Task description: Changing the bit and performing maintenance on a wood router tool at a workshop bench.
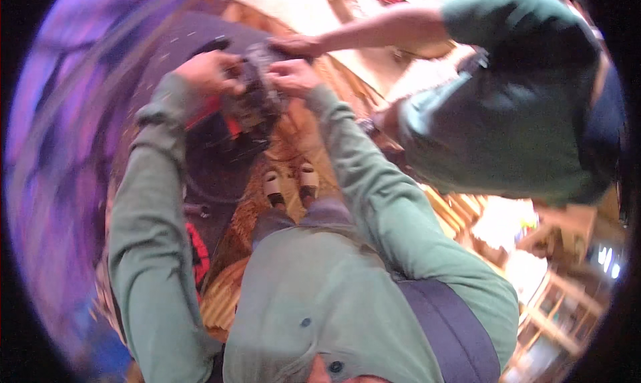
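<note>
Both my hands are on a blurred dark grey, metal-looking device (259,83) whose kind I cannot make out. From its left side, my left hand (208,73) curls its fingers against it. My right hand (294,78) is closed with bent fingers at its right side. Just above my right hand, another person's hand (295,46) reaches in from the right and appears to touch the top of the device. Below my hands are red and orange parts (232,125), smeared by motion, over a dark surface (217,159).
A co-worker in a dark green shirt (507,109) leans in close on my right. Purple-blue sheeting (73,149) spreads along the left. Beneath my shoes (307,176) lies a brown, straw-like floor (240,229). A red and black item (197,253) is beside my left forearm. Wooden frames (561,309) stand at lower right.
</note>
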`<state>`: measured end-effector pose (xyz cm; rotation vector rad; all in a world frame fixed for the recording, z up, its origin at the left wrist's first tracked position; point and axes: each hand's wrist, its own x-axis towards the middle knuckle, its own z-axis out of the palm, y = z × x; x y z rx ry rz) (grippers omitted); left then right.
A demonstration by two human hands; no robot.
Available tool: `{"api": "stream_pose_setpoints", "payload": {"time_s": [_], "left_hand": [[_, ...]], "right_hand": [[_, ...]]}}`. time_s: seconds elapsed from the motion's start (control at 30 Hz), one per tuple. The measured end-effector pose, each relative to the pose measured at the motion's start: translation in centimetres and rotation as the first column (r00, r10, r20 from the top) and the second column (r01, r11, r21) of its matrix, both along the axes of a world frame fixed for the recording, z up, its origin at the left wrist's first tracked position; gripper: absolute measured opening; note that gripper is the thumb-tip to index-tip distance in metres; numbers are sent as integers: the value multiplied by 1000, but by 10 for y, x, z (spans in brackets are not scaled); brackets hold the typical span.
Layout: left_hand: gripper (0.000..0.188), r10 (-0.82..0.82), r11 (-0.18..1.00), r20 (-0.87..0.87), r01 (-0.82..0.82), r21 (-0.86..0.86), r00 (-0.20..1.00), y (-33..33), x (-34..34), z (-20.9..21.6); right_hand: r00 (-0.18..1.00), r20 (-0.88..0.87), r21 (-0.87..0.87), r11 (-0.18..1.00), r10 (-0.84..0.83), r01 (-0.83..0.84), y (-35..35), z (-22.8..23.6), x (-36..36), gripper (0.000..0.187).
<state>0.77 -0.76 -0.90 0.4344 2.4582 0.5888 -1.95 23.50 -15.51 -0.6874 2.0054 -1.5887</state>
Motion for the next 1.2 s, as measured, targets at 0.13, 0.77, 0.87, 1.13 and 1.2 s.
{"api": "stream_pose_setpoints", "payload": {"time_s": [0.13,0.77,0.87,1.13,1.2], "left_hand": [[44,75,997,-29,-76,-17,997,9,4,9],[47,68,992,-56,-74,-104,996,14,8,9],[48,60,995,-52,-64,-76,997,12,8,7],[51,52,998,-69,-54,-18,996,21,-12,-17],[44,171,979,50,-164,-121,984,21,6,36]], "right_hand": [[989,150,-174,984,-16,42,-5,-9,0,33],[913,404,-80,993,-48,87,16,29,14,28],[929,363,109,994,-70,33,16,12,4,25],[962,268,-66,995,-56,76,41,-33,-31,37],[954,299,15,1000,21,-27,28,-24,-36,41]]}}
